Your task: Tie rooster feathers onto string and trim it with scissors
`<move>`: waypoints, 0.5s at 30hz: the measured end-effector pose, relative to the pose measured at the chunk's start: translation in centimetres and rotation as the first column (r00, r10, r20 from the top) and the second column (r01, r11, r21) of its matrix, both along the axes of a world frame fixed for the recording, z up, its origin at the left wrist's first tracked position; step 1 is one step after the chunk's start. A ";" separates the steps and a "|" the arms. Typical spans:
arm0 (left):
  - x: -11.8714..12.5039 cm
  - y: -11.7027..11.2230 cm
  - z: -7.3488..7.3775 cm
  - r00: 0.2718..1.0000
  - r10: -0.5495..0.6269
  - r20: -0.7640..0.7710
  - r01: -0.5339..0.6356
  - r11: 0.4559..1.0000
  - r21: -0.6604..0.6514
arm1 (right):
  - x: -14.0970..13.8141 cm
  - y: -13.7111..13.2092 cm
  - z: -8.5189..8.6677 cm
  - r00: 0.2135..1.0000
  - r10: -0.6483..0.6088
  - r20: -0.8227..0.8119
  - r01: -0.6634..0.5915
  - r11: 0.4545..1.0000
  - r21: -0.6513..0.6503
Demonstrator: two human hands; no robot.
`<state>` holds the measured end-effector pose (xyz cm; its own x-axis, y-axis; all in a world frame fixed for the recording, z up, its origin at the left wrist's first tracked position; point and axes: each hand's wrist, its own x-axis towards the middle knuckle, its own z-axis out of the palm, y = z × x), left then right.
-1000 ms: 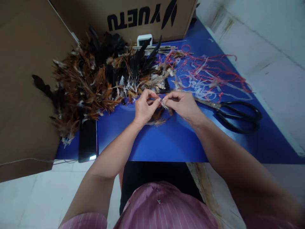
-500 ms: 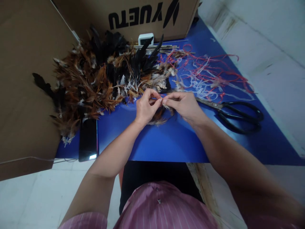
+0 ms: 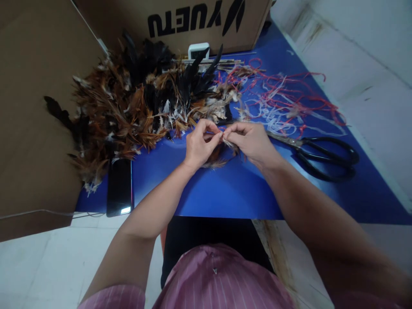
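My left hand (image 3: 198, 145) and my right hand (image 3: 250, 140) meet fingertip to fingertip just above the blue table top (image 3: 225, 193). Both pinch a small bunch of brown and white feathers (image 3: 219, 156) that hangs below the fingers. A thin red string seems to run between the fingertips, too fine to be sure. A big heap of brown, black and white feathers (image 3: 135, 103) lies just behind and left of my left hand.
Black-handled scissors (image 3: 322, 154) lie right of my right hand. Loose red and white strings (image 3: 283, 103) are tangled behind them. A dark phone (image 3: 119, 186) lies at the table's front left edge. Cardboard boxes (image 3: 199, 21) stand at the back and the left. A small white device (image 3: 197, 50) stands by the back box.
Both hands stay pinched together on the feather bunch, with only slight finger movement. The view has shifted a little.
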<state>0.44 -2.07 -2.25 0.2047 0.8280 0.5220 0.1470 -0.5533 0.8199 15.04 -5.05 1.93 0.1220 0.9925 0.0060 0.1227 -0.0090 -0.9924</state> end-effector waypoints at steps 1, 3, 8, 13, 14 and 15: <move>0.0 0.0 0.0 1.000 -0.005 0.002 0.005 1.000 -0.011 | 0.0 0.0 0.0 1.000 0.002 0.001 -0.002 1.000 0.010; 0.0 0.0 -0.1 1.000 -0.017 0.014 0.017 0.999 -0.027 | 0.1 0.1 -0.1 1.000 0.006 -0.002 -0.006 1.000 0.029; 0.1 0.0 -0.1 0.999 -0.035 0.030 0.037 0.998 -0.041 | 0.4 0.1 -0.3 1.000 0.026 -0.016 -0.026 0.999 0.023; 0.1 0.0 0.0 1.000 -0.013 0.004 0.013 1.000 -0.018 | 0.5 0.0 -0.2 0.999 0.035 -0.028 -0.035 0.999 0.001; 0.1 0.0 0.0 1.000 -0.006 0.001 0.006 1.000 -0.005 | 0.5 0.0 -0.1 0.999 0.037 -0.033 -0.038 0.999 -0.008; 0.1 0.0 0.0 1.000 0.002 -0.004 -0.002 1.000 0.008 | 0.5 0.0 -0.1 0.999 0.038 -0.035 -0.038 0.999 -0.015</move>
<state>0.51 -2.07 -2.29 0.2051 0.8241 0.5280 0.1512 -0.5597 0.8148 15.50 -5.03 1.86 0.0843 0.9964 -0.0132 0.0883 -0.0206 -0.9959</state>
